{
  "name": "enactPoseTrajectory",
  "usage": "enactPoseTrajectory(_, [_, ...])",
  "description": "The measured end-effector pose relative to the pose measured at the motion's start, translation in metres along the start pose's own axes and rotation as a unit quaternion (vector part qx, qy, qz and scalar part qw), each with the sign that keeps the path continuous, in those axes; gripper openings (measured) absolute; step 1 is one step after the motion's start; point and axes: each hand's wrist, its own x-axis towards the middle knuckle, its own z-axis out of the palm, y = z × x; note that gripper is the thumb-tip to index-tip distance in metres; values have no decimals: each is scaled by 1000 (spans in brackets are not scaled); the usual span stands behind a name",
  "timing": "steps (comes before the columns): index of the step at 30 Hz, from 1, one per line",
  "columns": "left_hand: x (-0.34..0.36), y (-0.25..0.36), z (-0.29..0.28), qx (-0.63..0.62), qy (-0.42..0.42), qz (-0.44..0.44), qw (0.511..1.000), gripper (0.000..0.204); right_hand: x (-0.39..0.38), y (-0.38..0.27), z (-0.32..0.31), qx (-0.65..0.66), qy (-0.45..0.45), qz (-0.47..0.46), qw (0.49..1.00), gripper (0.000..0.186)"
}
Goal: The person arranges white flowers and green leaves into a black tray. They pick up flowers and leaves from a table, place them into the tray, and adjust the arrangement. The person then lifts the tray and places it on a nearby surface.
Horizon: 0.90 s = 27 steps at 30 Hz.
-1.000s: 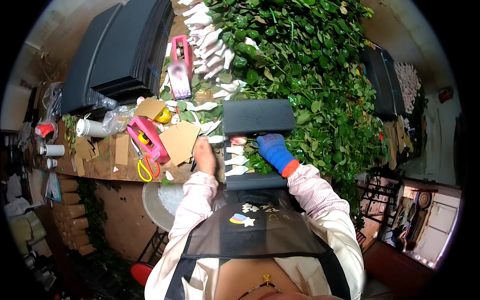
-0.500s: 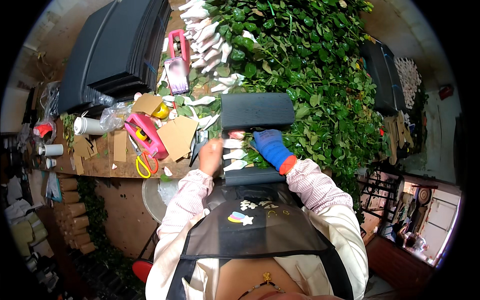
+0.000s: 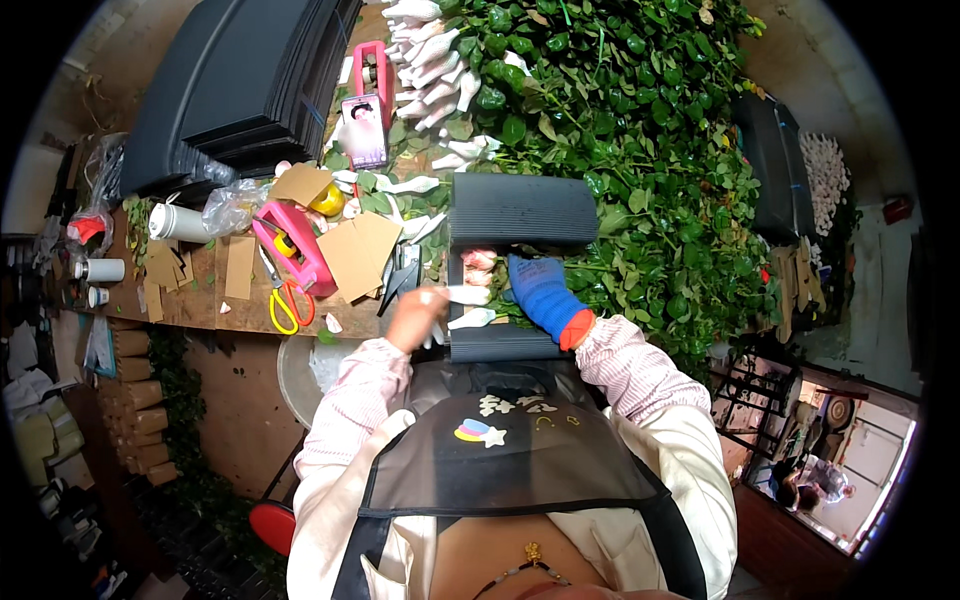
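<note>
In front of me, white-sleeved rose heads and bare pink roses lie between the two ends of a black corrugated sheet. My left hand, bare and slightly blurred, is closed beside the sleeved heads. Something white, apparently a mesh sleeve, pokes out below its fingers. My right hand wears a blue glove with an orange cuff. It is curled over the rose stems just right of the heads; its fingertips are partly hidden.
Leafy rose stems pile up at the back and right, with more sleeved heads along their left. Leftward lie cardboard pieces, a pink tape dispenser, scissors and a phone. Black sheets are stacked at far left.
My left hand has drawn slightly left and down from the rose heads. More pink petals show where a white sleeve was. My gloved right hand stays nearly in place.
</note>
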Motion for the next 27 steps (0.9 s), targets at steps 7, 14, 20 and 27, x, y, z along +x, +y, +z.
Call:
enactPoseTrajectory(7, [-21, -8, -52, 150, -4, 35, 988, 25, -62, 12, -60, 117, 70, -77, 988, 42])
enactPoseTrajectory(14, [-4, -2, -7, 205, -129, 29, 970, 33, -38, -2, -22, 14, -62, -222, 973, 32])
enactPoseTrajectory(20, [-17, -7, 16, 131, -18, 63, 989, 35, -25, -6, 1, -46, -37, -217, 974, 30])
enactPoseTrajectory(27, [-47, -26, -54, 193, 136, 51, 970, 33, -20, 0, 17, -54, -11, -243, 968, 24])
